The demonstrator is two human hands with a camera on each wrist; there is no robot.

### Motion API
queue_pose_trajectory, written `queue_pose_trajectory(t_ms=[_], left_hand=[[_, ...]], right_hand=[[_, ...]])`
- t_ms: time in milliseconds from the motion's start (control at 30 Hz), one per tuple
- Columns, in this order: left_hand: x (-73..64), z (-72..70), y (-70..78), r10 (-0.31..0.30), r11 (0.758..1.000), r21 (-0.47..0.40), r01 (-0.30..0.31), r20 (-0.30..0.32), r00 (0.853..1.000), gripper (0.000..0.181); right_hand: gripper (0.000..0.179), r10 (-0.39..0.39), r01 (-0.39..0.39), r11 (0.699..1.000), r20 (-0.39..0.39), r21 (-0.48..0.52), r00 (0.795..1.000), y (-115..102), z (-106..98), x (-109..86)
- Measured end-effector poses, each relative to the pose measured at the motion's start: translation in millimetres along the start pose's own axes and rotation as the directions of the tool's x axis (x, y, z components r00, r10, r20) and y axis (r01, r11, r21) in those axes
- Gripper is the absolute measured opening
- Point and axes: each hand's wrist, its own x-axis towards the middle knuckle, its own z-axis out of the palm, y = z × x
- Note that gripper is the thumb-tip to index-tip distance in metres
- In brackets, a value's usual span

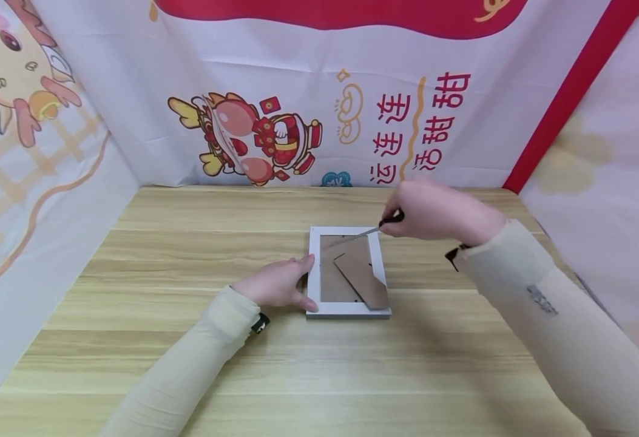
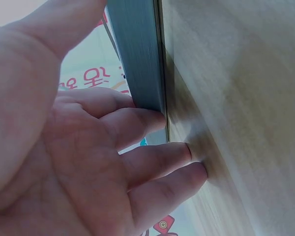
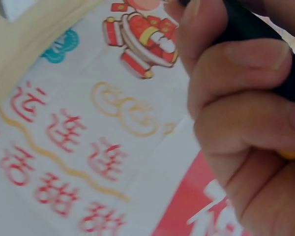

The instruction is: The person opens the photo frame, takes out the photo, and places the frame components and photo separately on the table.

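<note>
White, rectangular picture frame [image 1: 348, 309] lies on a pale wood-grain table [image 1: 177, 255], its brown backing board [image 1: 329, 282] and angular brown stand [image 1: 367, 280] facing up. A person's left hand [image 1: 277, 283], fingers loosely extended, touches its left side; the right hand [image 1: 432, 209], fingers curled, grips a black-handled, thin-shafted metal tool [image 1: 367, 232] above it.

- left hand [image 1: 278, 283], right hand [image 1: 434, 209]: 2
- white frame [image 1: 346, 308]: 1
- stand flap [image 1: 371, 288]: 1
- black-handled tool [image 1: 371, 230]: 1
- left sleeve [image 1: 188, 358], right sleeve [image 1: 537, 291]: 2
- tabletop [image 1: 161, 273]: 1
</note>
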Motion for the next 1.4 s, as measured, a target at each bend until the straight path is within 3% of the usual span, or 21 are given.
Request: queue_pose_trajectory(t_ms=[200,367,667,967,1400], left_hand=[[-1.2,-0.9,-0.3,-0.005,1.000,-0.003,0.005,0.004,1.000,0.110],[-1.7,-1.3,-1.3,-0.011,1.000,-0.008,0.011,0.001,1.000,0.110],[-1.0,-0.5,-2.7,0.001,1.000,-0.002,-0.001,0.004,1.000,0.110],[-0.4,-0.4,-1.9,-0.002,1.000,-0.001,0.002,0.008,1.000,0.109],[0.2,-1.2,-1.0,-0.004,1.000,0.006,0.004,0.017,1.000,0.110]], right_hand=[[0.012,0.008,0.003,0.990,-0.079,0.138,0.997,26.2,25.8,-19.7],[0.015,0.025,-0.009,0.989,-0.108,0.148,0.994,35.9,40.7,-22.3],[0.014,0.007,0.006,0.988,-0.084,0.154,0.996,35.3,54.2,-16.8],[0.010,-0.023,0.037,0.986,-0.089,0.160,0.996,30.6,52.2,-11.7],[0.007,-0.043,0.046,0.985,-0.022,0.164,0.999,20.9,35.5,0.9]])
